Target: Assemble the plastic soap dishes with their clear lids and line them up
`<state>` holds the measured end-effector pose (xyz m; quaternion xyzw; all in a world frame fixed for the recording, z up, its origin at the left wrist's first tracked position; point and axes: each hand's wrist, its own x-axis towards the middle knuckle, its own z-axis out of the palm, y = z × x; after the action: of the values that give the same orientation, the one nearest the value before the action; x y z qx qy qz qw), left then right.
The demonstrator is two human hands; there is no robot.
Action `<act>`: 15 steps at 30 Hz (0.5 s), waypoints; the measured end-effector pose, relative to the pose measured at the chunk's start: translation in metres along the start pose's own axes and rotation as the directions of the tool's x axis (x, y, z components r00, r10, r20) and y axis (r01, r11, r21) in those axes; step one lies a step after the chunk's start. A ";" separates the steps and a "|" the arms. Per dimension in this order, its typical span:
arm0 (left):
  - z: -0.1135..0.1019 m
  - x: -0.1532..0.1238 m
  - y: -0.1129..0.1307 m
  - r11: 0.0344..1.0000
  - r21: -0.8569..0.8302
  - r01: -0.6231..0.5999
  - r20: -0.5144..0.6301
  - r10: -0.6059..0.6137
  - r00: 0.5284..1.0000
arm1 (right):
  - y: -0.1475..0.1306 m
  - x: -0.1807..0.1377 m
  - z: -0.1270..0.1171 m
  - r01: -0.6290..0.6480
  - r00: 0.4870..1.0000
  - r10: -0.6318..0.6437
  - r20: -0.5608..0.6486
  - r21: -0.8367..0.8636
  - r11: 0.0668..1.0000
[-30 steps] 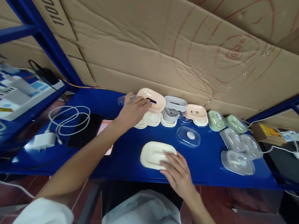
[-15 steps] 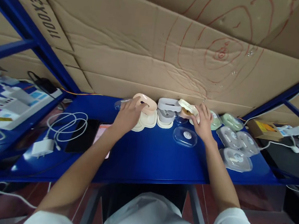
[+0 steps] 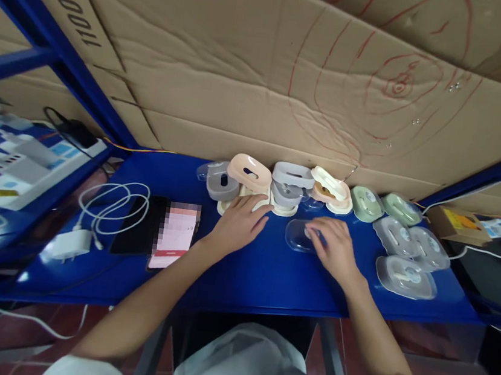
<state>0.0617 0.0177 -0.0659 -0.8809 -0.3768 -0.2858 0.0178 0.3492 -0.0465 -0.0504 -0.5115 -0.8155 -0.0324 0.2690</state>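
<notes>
On blue tabletop (image 3: 243, 281), insp. noted both hands in use. L hand (image 3: 240, 226) lay palm-down at front of L-centre pile, fingers extended & loosely spread, thumb apart; fingertips were over or against cream dish (image 3: 250, 192), contact n/c. No item seen gripped btwn L thumb & fingers. R hand (image 3: 334, 249) was at R end of clear lid (image 3: 295, 235), fingers bent, thumb & fingertips at lid's edge; whether they pinched it or merely touched, cannot tell. Lid lay approx. flat, in front of grey frame (image 3: 286, 182) & peach frame at R (image 3: 345, 197). Cream frame (image 3: 316, 172) sat tilted atop the latter. Peach frame at L (image 3: 259, 179) rested directly behind L fingers, w/ dark grey frame (image 3: 218, 191) just beside it on L. To R of R hand: two green boxes (image 3: 365, 209) near cardboard wall (image 3: 201, 72), & three clear-covered boxes (image 3: 406, 276) grouped in front of them. Phone (image 3: 178, 233), screen lit, lay L of L hand; white charger (image 3: 70, 244) further L.
</notes>
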 end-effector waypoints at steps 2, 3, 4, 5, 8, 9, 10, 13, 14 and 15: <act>0.002 -0.002 0.002 0.999 -0.019 -0.034 0.032 0.034 0.999 | -0.008 0.006 0.004 0.037 0.993 -0.035 0.112 -0.015 0.999; 0.003 -0.004 0.005 0.996 -0.038 -0.081 0.060 0.083 0.995 | -0.011 0.004 0.007 0.048 0.987 -0.044 0.156 -0.018 0.999; 0.004 -0.005 0.009 0.989 -0.059 -0.137 0.090 0.141 0.986 | -0.011 -0.001 0.011 0.047 0.982 -0.043 0.186 -0.021 0.999; 0.005 -0.006 0.014 0.979 -0.080 -0.190 0.122 0.199 0.972 | -0.010 -0.008 0.015 0.037 0.979 -0.030 0.203 -0.030 0.999; 0.008 -0.008 0.025 0.955 -0.104 -0.279 0.186 0.294 0.938 | 0.000 -0.029 0.021 -0.003 0.968 0.023 0.250 -0.082 0.997; 0.008 -0.008 0.026 0.956 -0.096 -0.276 0.190 0.289 0.938 | 0.004 -0.034 0.021 -0.009 0.964 0.033 0.263 -0.092 0.996; 0.007 -0.008 0.026 0.962 -0.085 -0.260 0.182 0.272 0.945 | 0.007 -0.036 0.021 -0.011 0.963 0.034 0.267 -0.090 0.996; 0.004 -0.006 0.019 0.985 -0.063 -0.159 0.107 0.165 0.981 | 0.008 -0.031 0.014 0.020 0.974 -0.011 0.227 -0.037 0.999; 0.001 -0.005 0.016 0.991 -0.070 -0.113 0.058 0.118 0.991 | 0.005 -0.026 0.011 0.042 0.979 -0.037 0.201 -0.021 0.999; -0.002 -0.004 0.012 0.994 -0.084 -0.065 -0.004 0.065 0.998 | 0.002 -0.020 0.008 0.067 0.984 -0.064 0.168 -0.010 0.998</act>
<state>0.0665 0.0053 -0.0637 -0.8926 -0.3354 -0.3011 -0.0100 0.3541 -0.0592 -0.0668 -0.4875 -0.8513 -0.0043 0.1941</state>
